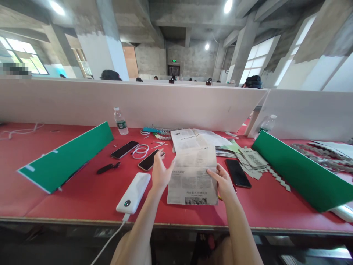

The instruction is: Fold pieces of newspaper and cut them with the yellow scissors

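A sheet of printed newspaper (193, 180), folded into a long rectangle, is tilted up in front of me. My right hand (224, 181) pinches its right edge, a fingertip lying over the print. At the left edge is my left hand (162, 170), its thumb apart from the fingers and touching or very close to the paper. The fingers of that hand reach over the corner of a dark phone (150, 160). Behind the folded sheet lie more newspaper sheets (190, 140), partly covered by it.
A white power bank (134, 193) with a cable lies left of my forearm. Around are another phone (125, 149), a white cable coil (140, 151), scissors (160, 143), a black phone (237, 173) and cut newspaper pieces (252, 158). Green boards (74, 154) flank the red table (91, 198).
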`<state>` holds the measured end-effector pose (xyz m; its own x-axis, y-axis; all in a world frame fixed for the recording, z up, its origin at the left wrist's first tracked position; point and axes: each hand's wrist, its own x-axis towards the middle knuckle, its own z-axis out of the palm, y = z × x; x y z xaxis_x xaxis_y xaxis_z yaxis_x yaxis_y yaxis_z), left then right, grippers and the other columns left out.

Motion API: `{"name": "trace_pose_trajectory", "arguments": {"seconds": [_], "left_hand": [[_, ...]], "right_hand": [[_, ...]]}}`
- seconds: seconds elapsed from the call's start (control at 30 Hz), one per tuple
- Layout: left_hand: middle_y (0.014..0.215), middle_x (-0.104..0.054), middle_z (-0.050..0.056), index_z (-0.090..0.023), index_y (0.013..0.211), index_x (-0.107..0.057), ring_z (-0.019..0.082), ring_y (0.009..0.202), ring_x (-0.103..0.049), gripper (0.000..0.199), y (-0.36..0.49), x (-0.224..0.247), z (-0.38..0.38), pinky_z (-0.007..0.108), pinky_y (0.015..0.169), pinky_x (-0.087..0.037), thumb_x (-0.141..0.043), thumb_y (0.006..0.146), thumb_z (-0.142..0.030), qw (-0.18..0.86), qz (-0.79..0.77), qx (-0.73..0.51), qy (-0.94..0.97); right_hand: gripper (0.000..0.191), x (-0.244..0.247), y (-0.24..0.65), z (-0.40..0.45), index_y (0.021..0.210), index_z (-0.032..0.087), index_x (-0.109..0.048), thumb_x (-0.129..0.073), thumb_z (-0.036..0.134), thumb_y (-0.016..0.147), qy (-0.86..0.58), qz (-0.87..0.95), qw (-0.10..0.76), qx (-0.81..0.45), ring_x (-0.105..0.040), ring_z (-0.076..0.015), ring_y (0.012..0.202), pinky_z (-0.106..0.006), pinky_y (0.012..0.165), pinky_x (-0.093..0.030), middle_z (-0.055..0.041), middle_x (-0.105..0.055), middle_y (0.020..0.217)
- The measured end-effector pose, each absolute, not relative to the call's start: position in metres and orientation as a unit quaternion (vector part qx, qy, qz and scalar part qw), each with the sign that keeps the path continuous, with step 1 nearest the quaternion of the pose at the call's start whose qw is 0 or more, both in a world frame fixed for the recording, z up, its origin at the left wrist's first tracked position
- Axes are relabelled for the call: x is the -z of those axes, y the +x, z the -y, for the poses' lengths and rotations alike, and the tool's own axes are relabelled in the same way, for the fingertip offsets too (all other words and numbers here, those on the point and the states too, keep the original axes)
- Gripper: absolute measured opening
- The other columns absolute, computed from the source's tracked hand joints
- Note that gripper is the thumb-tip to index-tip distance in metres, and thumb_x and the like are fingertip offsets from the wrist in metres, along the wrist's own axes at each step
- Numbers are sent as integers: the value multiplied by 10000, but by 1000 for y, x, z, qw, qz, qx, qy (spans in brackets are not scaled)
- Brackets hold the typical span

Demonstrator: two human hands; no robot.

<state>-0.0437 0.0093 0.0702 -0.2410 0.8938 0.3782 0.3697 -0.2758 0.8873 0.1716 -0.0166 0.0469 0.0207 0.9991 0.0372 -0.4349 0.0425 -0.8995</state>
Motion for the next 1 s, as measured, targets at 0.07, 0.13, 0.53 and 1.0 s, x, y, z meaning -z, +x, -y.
{"name": "trace_pose_trajectory", "arguments": {"seconds": [0.07,0.13,0.53,1.0], "left_hand": [[1348,-422,97,-233,1263,-413,258,1273,-330,538,-37,-85,2,460,1046,-246,-597,760,-288,117,-513,-497,690],[1336,-454,49,-279,1257,-439,236,1280,-321,493,-27,-100,15,434,1058,-240,-574,785,-324,121,-435,-404,795],[1013,-662,-19,-300,1079,-583,177,879,-595,317,0,-141,60,241,759,-421,-532,781,-206,299,-383,-359,797],[677,-575,-26,-180,797,-615,110,614,-469,168,-1,-135,59,199,542,-310,-509,795,-310,336,-388,-287,809]], "right_hand": [[283,-54,167,22,880,224,-534,-711,302,674,-371,407,598,-582,-626,-155,613,-249,573,-485,14,-668,708],[283,-64,161,28,878,233,-513,-707,302,683,-367,429,584,-583,-607,-141,561,-233,534,-472,32,-646,654],[218,-111,168,71,836,191,-656,-629,384,737,-424,537,535,-495,-601,-174,679,-244,580,-456,-25,-646,711],[141,-122,172,84,827,217,-577,-619,328,752,-526,640,535,-166,-524,-149,652,-253,602,-425,-9,-580,730]]}}
